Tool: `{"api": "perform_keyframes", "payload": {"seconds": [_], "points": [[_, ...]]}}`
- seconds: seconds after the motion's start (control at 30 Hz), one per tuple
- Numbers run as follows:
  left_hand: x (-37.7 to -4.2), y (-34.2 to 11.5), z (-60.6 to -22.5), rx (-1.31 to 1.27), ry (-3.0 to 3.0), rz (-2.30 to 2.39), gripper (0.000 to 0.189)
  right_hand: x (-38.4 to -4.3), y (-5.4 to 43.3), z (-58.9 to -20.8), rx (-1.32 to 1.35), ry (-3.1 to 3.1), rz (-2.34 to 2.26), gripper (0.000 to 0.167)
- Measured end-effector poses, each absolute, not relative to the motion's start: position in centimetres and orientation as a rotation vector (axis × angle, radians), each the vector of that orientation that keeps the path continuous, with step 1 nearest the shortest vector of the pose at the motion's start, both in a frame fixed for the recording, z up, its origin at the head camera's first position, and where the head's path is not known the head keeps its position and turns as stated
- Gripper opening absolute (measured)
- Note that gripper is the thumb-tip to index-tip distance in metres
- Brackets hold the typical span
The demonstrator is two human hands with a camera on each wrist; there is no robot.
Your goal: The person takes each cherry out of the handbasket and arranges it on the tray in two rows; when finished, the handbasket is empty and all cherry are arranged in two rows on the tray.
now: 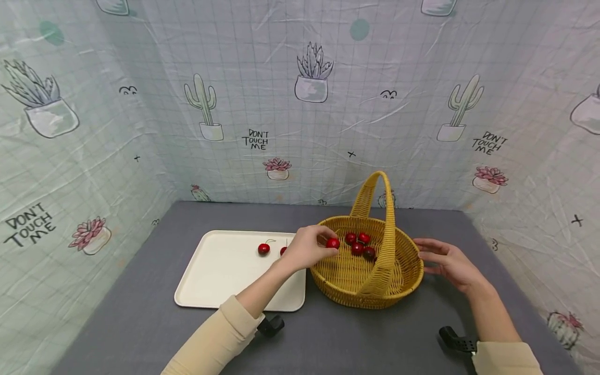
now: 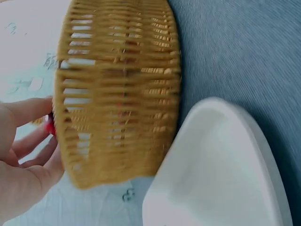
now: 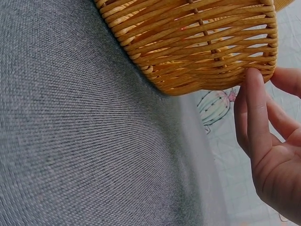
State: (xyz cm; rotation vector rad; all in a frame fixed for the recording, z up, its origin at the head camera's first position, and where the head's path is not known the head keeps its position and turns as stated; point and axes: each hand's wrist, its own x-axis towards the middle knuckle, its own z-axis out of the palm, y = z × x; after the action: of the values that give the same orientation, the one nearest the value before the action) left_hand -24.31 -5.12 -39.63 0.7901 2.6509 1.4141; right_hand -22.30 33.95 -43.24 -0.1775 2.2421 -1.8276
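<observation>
My left hand (image 1: 307,249) pinches a red cherry (image 1: 333,243) just inside the left rim of a yellow wicker basket (image 1: 335,281). In the left wrist view, the basket wall (image 2: 117,94) hides part of that cherry. Several dark red cherries (image 1: 358,249) lie in the basket, beneath its arched handle (image 1: 386,234). On the far right side, my right hand (image 1: 452,263) holds the basket's rim, its fingertips (image 3: 254,77) against the weave. To the left, a white tray (image 1: 220,276) carries a stemmed cherry (image 1: 264,249) and another cherry (image 1: 283,251), partly covered by my left hand.
The tray's right edge stands close against the basket's left side. A grey cloth (image 1: 328,338) covers the table. Behind and on both sides hangs a fabric backdrop (image 1: 234,182) printed with cacti. Black straps with cameras (image 1: 272,325) sit at both wrists.
</observation>
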Motion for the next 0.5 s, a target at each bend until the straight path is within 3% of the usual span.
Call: {"api": "perform_keyframes", "payload": {"seconds": [0.5], "points": [[-24.2,-13.5,-39.8,0.491,2.718,1.694,0.03,-22.0,33.8,-43.3,-0.167,2.237,-1.848,0.057]]}}
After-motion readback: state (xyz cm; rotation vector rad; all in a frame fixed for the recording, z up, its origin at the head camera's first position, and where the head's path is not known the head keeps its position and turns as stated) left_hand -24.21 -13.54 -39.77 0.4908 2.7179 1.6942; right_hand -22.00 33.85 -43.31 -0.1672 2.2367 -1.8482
